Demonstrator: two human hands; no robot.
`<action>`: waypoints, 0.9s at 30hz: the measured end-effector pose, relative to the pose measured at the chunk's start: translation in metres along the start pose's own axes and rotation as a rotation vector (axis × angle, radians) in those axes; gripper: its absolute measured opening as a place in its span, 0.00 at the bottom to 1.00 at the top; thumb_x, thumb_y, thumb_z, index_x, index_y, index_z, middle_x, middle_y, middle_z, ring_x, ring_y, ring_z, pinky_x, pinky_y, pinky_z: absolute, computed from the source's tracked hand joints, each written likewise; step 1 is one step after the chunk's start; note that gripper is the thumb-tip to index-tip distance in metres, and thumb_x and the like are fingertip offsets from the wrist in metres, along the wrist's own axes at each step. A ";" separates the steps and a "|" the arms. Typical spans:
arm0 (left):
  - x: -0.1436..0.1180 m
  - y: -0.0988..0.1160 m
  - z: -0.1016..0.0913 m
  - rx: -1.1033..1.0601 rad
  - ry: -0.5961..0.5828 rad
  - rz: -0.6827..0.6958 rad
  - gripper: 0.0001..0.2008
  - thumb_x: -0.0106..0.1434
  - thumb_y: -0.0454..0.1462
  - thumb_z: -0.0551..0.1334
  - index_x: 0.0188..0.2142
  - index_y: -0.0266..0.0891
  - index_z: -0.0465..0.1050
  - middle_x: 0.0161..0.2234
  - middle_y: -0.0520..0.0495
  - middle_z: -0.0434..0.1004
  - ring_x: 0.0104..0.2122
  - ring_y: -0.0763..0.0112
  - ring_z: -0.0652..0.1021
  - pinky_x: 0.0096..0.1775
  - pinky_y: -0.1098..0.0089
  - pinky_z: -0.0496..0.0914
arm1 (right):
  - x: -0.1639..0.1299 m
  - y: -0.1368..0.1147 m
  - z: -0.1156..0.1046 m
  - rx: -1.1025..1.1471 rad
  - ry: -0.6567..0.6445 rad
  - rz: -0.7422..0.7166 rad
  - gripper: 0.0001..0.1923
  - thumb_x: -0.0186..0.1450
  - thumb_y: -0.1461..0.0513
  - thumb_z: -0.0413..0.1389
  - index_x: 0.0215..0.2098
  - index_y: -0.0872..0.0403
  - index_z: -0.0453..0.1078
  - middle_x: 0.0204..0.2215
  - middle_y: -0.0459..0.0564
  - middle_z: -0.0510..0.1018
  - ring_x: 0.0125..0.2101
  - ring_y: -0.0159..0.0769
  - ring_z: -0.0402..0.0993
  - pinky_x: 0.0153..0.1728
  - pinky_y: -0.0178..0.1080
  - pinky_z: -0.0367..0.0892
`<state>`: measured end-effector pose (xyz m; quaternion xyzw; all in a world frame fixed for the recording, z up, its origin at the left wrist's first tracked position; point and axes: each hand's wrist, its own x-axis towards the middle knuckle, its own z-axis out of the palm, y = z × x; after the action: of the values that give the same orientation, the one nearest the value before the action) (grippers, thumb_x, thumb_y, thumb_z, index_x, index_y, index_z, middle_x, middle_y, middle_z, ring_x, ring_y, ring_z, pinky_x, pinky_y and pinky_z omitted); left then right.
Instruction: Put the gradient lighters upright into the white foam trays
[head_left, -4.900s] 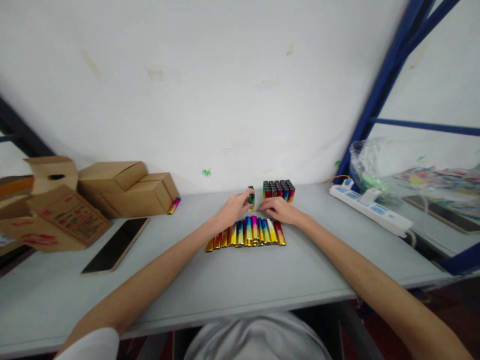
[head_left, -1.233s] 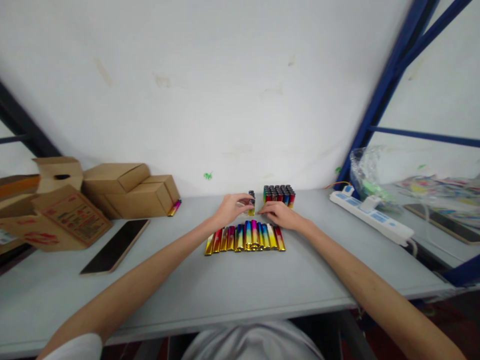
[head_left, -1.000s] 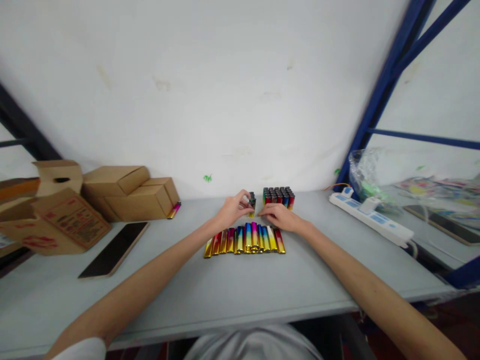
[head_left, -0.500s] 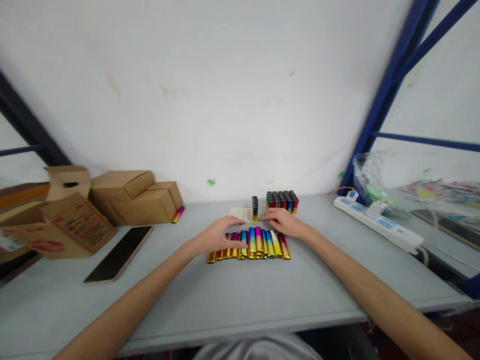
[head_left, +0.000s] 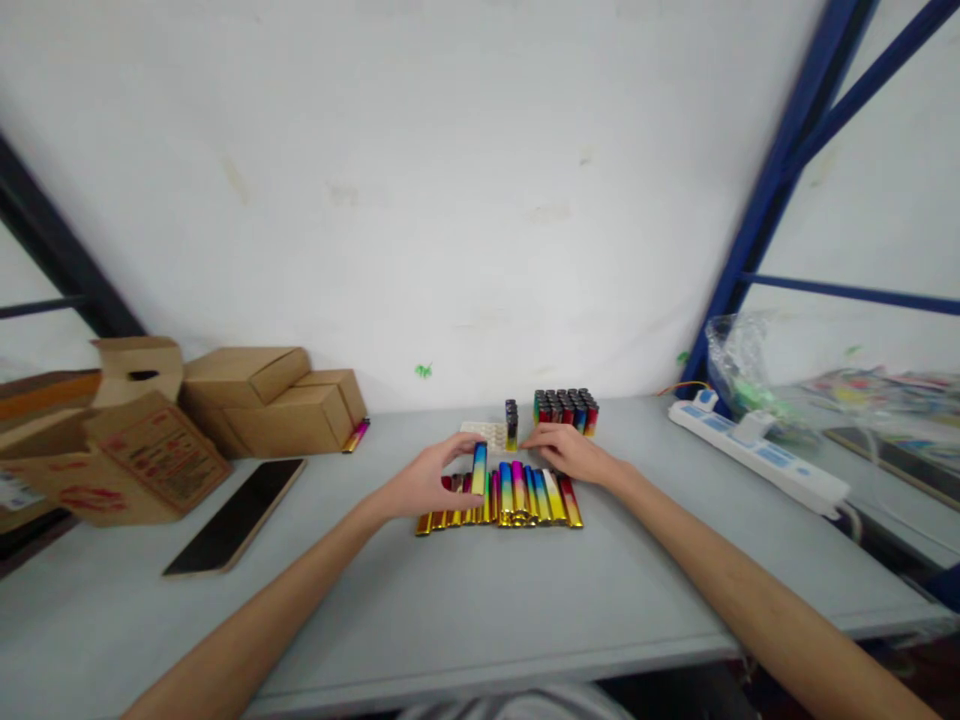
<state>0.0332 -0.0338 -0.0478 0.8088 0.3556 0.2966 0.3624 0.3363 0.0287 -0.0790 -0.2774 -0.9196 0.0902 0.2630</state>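
Observation:
My left hand (head_left: 435, 480) pinches a blue-and-yellow lighter (head_left: 479, 468) between thumb and fingers, above the left part of a row of shiny lighters (head_left: 517, 492) lying side by side. Those have blue, pink, red and yellow bodies with gold ends towards me. Behind them is a white tray (head_left: 472, 430) with round hollows. A short file of black-topped lighters (head_left: 511, 425) stands upright at its right side. My right hand (head_left: 566, 450) rests just right of that file, fingers stretched towards the tray's edge; whether they touch it is unclear.
A block of upright lighters (head_left: 566, 410) stands behind my right hand. To the left are a dark phone (head_left: 236, 515), an open carton (head_left: 142, 460) and closed brown boxes (head_left: 285, 410), with a few lighters (head_left: 356, 435) beside them. A power strip (head_left: 757, 455) lies right.
My left hand has closed on a blue-and-yellow lighter and lifted it from the row. The right hand stays almost where it was.

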 end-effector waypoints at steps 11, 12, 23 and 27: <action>0.006 0.006 0.015 -0.793 0.231 -0.163 0.44 0.46 0.27 0.67 0.61 0.50 0.57 0.38 0.53 0.72 0.25 0.78 0.73 0.29 0.71 0.70 | 0.001 0.001 0.002 0.004 -0.006 0.003 0.18 0.70 0.71 0.50 0.50 0.55 0.79 0.43 0.54 0.81 0.42 0.38 0.79 0.48 0.41 0.73; 0.006 0.008 0.016 -0.831 0.235 -0.173 0.41 0.47 0.28 0.67 0.60 0.50 0.59 0.38 0.53 0.72 0.24 0.79 0.71 0.27 0.72 0.69 | 0.001 0.001 0.002 0.002 -0.007 0.002 0.18 0.69 0.71 0.50 0.49 0.55 0.79 0.43 0.54 0.81 0.43 0.38 0.79 0.48 0.41 0.73; 0.008 0.012 0.026 -0.547 0.194 -0.234 0.27 0.62 0.51 0.68 0.54 0.42 0.65 0.36 0.50 0.73 0.23 0.77 0.74 0.25 0.73 0.69 | 0.001 0.001 0.002 0.009 -0.021 0.004 0.20 0.68 0.73 0.51 0.49 0.55 0.80 0.43 0.54 0.81 0.43 0.38 0.78 0.49 0.41 0.72; 0.008 0.009 0.028 -0.524 0.183 -0.280 0.22 0.63 0.55 0.65 0.43 0.41 0.67 0.29 0.56 0.67 0.18 0.84 0.59 0.20 0.78 0.53 | 0.001 -0.001 0.001 -0.002 -0.032 0.016 0.19 0.68 0.72 0.51 0.49 0.55 0.80 0.42 0.54 0.81 0.42 0.38 0.79 0.48 0.41 0.72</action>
<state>0.0623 -0.0424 -0.0545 0.6010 0.4063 0.3970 0.5623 0.3344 0.0286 -0.0785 -0.2837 -0.9215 0.0958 0.2473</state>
